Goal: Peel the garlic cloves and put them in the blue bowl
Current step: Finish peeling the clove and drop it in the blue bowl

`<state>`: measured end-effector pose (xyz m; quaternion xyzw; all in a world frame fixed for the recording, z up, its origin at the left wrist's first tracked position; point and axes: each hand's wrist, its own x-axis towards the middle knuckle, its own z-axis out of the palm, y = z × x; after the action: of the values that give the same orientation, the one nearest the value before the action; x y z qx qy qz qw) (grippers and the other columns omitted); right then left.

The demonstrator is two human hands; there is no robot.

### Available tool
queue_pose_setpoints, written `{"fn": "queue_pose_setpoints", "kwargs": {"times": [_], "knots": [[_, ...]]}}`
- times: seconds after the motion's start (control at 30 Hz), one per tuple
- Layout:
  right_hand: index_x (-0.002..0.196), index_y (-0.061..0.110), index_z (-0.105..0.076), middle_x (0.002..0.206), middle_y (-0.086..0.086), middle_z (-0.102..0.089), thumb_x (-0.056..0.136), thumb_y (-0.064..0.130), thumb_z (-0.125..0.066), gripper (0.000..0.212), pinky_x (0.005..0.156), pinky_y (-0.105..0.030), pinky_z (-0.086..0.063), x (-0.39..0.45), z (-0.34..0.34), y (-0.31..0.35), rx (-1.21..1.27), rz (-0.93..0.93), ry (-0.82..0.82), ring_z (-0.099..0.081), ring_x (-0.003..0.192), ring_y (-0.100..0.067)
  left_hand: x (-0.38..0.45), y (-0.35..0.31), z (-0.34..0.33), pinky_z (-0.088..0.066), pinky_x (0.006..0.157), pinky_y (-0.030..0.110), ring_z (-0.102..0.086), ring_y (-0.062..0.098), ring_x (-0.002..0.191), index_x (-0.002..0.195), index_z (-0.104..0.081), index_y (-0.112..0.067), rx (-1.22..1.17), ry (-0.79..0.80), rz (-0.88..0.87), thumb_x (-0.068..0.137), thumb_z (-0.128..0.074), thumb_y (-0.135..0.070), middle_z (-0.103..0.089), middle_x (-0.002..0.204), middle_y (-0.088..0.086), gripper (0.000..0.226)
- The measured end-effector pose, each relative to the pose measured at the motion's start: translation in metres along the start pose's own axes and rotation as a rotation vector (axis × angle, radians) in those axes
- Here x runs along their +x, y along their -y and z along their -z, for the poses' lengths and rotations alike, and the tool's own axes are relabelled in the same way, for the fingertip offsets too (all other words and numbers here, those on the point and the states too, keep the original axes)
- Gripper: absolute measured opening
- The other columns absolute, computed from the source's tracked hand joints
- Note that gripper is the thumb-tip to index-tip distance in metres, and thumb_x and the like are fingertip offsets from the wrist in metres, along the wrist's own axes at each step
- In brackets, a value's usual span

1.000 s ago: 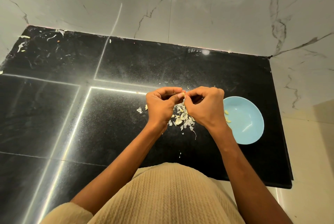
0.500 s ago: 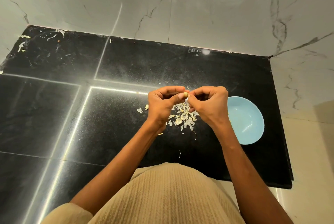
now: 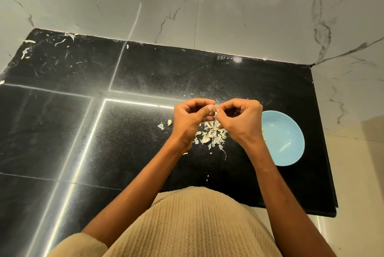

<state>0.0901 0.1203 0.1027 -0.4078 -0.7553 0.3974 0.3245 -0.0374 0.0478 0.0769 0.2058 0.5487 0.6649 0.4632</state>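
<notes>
Since half a second ago both hands have barely shifted, still raised together over the black polished stone counter (image 3: 128, 136). The left hand (image 3: 188, 120) and right hand (image 3: 242, 120) both pinch one small pale garlic clove (image 3: 215, 113) between their fingertips. Beneath lies a heap of papery white garlic skins (image 3: 211, 135). The round light-blue bowl (image 3: 284, 140) sits just right, partly hidden by the right wrist.
</notes>
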Motion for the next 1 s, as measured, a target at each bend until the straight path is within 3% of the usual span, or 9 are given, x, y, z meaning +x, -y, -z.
{"fn": "queue_pose_setpoints", "kwargs": {"times": [0.1,0.23,0.6,0.77,1.0], "knots": [[0.078,0.018,-0.079,0.068,0.007,-0.073,0.084,0.014,-0.081,0.007,0.055,-0.038,-0.062,0.0,0.002,0.0,0.008,-0.021,-0.011,-0.071,0.058,-0.014,0.0,0.0,0.001,-0.061,0.081,0.038,-0.073,0.031,0.086,0.097,-0.074,-0.001,-0.031,-0.003,0.0,0.086,-0.073,0.0,-0.075,0.093,0.02,0.011],[0.077,0.019,-0.078,0.068,0.006,-0.073,0.084,0.015,-0.081,0.009,0.054,-0.044,-0.061,0.001,0.003,-0.001,0.03,-0.047,-0.016,-0.071,0.058,-0.018,-0.001,-0.002,0.0,-0.059,0.079,0.03,-0.073,0.027,0.084,0.099,-0.072,0.002,-0.078,-0.007,0.021,0.086,-0.068,0.008,-0.076,0.094,0.019,0.014],[0.077,0.009,-0.077,0.066,-0.004,-0.072,0.094,0.008,-0.066,0.021,0.051,-0.029,-0.058,0.002,0.005,-0.012,0.044,-0.189,-0.005,-0.069,0.055,-0.018,0.0,0.001,0.004,-0.057,0.076,0.027,-0.074,0.024,0.09,0.102,-0.071,-0.001,-0.072,-0.033,-0.003,0.087,-0.065,0.011,-0.077,0.099,0.014,0.02],[0.072,0.02,-0.077,0.063,0.009,-0.07,0.087,0.022,-0.076,0.015,0.063,-0.042,-0.063,0.003,0.004,-0.016,-0.103,-0.169,0.003,-0.069,0.059,-0.014,-0.001,0.0,0.002,-0.056,0.078,0.027,-0.073,0.02,0.09,0.101,-0.07,-0.001,-0.04,-0.037,-0.046,0.084,-0.069,0.011,-0.077,0.096,0.011,0.021],[0.075,0.023,-0.068,0.071,0.009,-0.068,0.079,0.016,-0.086,0.02,0.064,-0.038,-0.063,0.003,0.006,-0.014,-0.11,-0.176,0.055,-0.068,0.064,-0.013,-0.001,0.003,0.003,-0.054,0.077,0.023,-0.072,0.016,0.086,0.094,-0.071,-0.005,-0.009,-0.021,-0.065,0.086,-0.064,0.013,-0.077,0.09,0.008,0.021]]}}
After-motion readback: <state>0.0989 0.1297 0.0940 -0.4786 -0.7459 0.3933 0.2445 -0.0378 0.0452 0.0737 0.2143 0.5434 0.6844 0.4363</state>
